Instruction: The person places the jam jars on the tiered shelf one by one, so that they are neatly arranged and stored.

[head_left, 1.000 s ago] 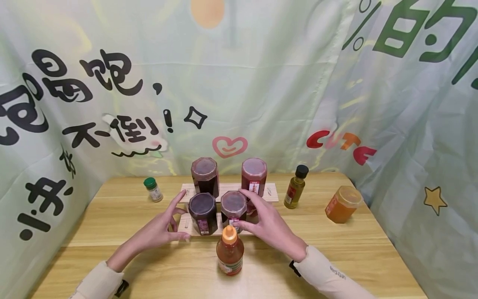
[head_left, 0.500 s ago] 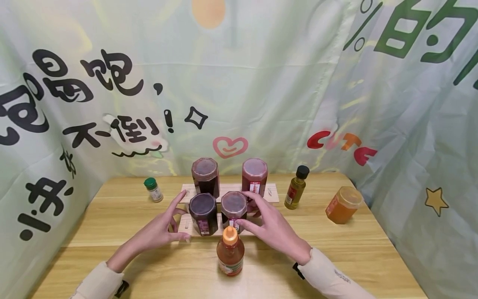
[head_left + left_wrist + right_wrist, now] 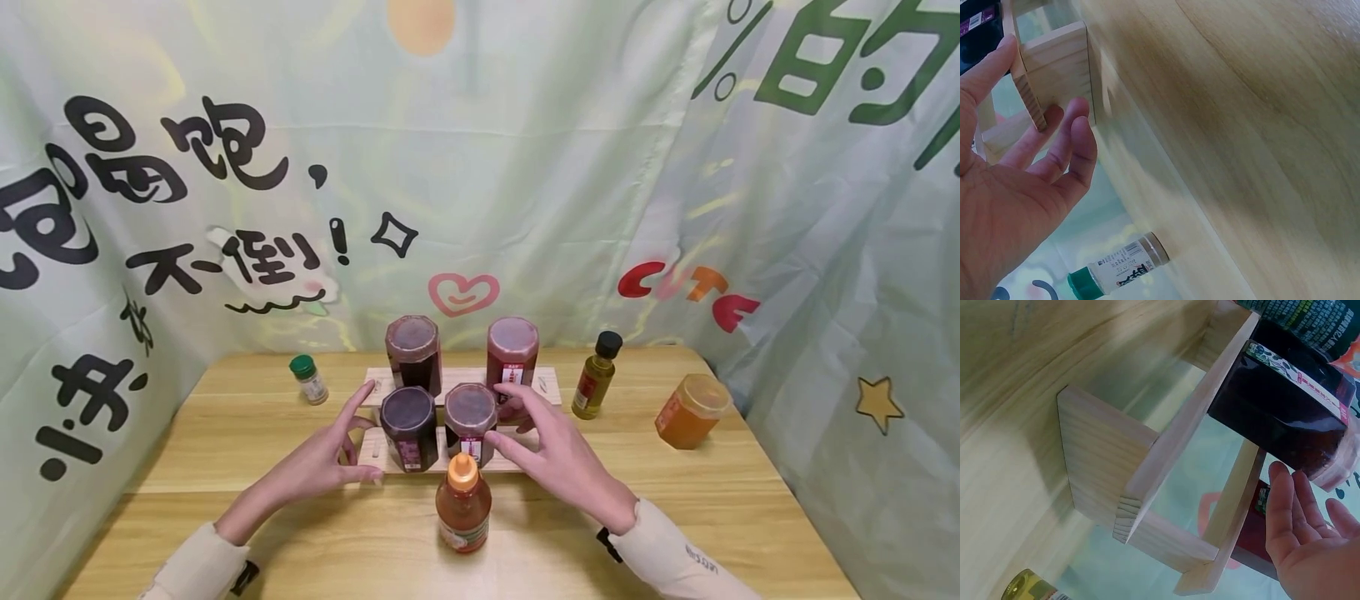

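Observation:
A two-step wooden rack (image 3: 375,450) carries dark jars with pale lids. At its left end my left hand (image 3: 322,454) holds the lower step; in the left wrist view the thumb lies on the board's (image 3: 1029,94) front, with fingers behind it. The front right jar (image 3: 469,417) stands on the lower step beside the front left jar (image 3: 408,429). My right hand (image 3: 558,454) is just right of it, fingers spread and holding nothing. In the right wrist view the fingertips are close to this jar (image 3: 1279,412); contact is unclear. Behind stand two more jars (image 3: 414,350).
An orange-capped sauce bottle (image 3: 462,517) stands in front of the rack. Left of the rack is a green-capped shaker (image 3: 309,382). To the right stand a black-capped oil bottle (image 3: 596,375) and an orange jar (image 3: 690,412). A printed curtain (image 3: 525,183) hangs behind the table.
My right hand has drawn away rightward from the front right jar, its thumb and fingers coming off it. The jar stays put. My left hand keeps its place on the rack.

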### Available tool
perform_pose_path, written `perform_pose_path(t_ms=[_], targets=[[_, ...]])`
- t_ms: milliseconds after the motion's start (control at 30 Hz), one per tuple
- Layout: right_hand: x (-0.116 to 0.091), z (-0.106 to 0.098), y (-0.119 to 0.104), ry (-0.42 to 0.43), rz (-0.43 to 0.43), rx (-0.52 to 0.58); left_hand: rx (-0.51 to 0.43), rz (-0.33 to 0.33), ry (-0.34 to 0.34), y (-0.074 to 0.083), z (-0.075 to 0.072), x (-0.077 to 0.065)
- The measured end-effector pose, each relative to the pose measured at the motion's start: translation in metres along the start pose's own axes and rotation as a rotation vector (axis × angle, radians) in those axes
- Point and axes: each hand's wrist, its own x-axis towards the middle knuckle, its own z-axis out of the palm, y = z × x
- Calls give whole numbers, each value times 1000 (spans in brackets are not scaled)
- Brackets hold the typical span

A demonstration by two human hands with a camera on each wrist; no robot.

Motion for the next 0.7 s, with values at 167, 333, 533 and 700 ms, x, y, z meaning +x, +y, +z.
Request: perform_pose_path(t_ms=[167,333,533,700], targets=[[-3,-3,0,5,11,24,1,-6,-1,0,-1,-1],[-9,-11,1,38,16,42,-3,-6,-1,0,-1,0],[-14,-20,5,97,-12,7,2,-3,0,-1,-1,0],[-20,-28,9,126,-20,-6,-1,-5,-2,-1,-1,0]])
